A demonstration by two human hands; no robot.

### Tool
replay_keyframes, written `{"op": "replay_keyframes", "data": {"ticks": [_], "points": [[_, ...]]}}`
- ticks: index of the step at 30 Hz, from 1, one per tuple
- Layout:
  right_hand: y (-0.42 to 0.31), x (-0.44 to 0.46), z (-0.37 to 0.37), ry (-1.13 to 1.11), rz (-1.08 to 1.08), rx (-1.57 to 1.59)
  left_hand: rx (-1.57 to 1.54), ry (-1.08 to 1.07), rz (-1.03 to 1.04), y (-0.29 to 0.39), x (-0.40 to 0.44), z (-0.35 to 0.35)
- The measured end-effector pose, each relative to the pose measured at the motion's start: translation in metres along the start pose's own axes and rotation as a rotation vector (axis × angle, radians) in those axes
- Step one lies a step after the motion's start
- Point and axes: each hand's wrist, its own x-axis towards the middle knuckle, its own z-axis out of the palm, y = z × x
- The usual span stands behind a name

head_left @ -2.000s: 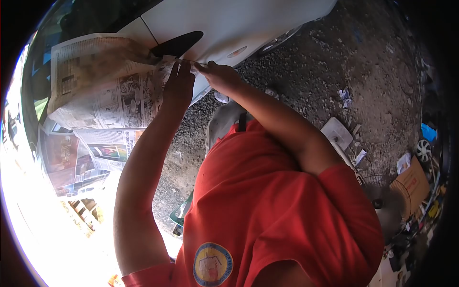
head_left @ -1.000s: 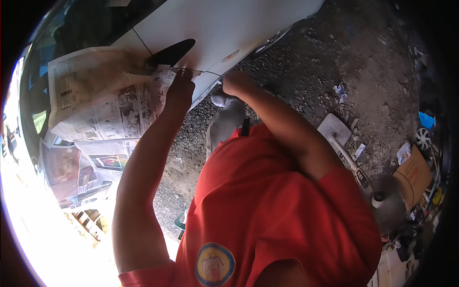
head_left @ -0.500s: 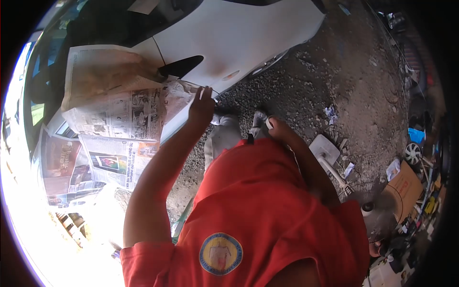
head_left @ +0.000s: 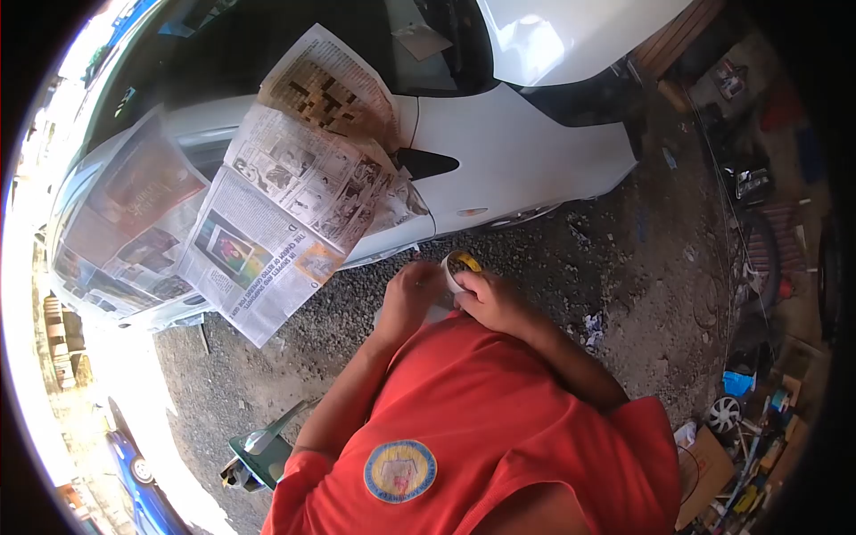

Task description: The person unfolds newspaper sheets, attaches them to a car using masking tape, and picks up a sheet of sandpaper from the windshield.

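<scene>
In front of my waist, my right hand (head_left: 495, 303) grips a roll of masking tape (head_left: 453, 270), its ring turned so that I see into it; a bit of yellow shows at its far edge. My left hand (head_left: 412, 296) is closed, close against the left side of the roll. Whatever its fingers pinch, if anything, is hidden and slightly blurred. Beyond the hands, sheets of newspaper (head_left: 299, 169) cover the side of a white car (head_left: 517, 147). They reach up to a black triangular piece (head_left: 428, 164) by the fender, and their lower corner hangs down.
Gravel ground (head_left: 544, 259) lies underfoot along the car. At lower left stands a green object (head_left: 267, 459), and a blue car (head_left: 138, 477) is farther off. To the right are a white fan wheel (head_left: 724, 412), a cardboard box (head_left: 709, 468) and piled clutter.
My left hand has left the newspaper edge by the car and come down to the tape roll. My right hand has brought the roll in front of my waist. The view has turned.
</scene>
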Motion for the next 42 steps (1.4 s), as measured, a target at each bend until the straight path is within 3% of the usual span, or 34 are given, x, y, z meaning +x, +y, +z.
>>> {"op": "replay_keyframes", "data": {"ticks": [11, 18, 21, 27, 30, 36, 39, 42], "points": [[-0.072, 0.022, 0.066, -0.015, -0.159, -0.14, -0.004, 0.125, 0.052, -0.014, -0.061, -0.082], [-0.111, 0.031, 0.131, -0.004, -0.302, -0.171, -0.027, 0.084, 0.003, -0.043, -0.103, -0.145], [-0.127, 0.029, 0.154, 0.025, -0.272, -0.213, -0.082, 0.187, 0.041, -0.051, -0.117, -0.156], [-0.143, 0.026, 0.191, 0.023, -0.276, -0.259, -0.091, 0.139, 0.026, -0.074, -0.143, -0.179], [-0.157, 0.029, 0.193, -0.023, -0.214, -0.271, -0.249, 0.247, 0.005, -0.071, -0.149, -0.182], [-0.167, 0.044, 0.206, -0.049, -0.389, -0.368, -0.215, 0.25, -0.033, -0.083, -0.162, -0.198], [-0.177, 0.053, 0.211, 0.049, -0.562, -0.394, -0.308, 0.316, -0.133, -0.093, -0.169, -0.199], [-0.177, 0.055, 0.21, -0.051, -0.569, -0.445, -0.275, 0.291, -0.107, -0.1, -0.174, -0.203]]}}
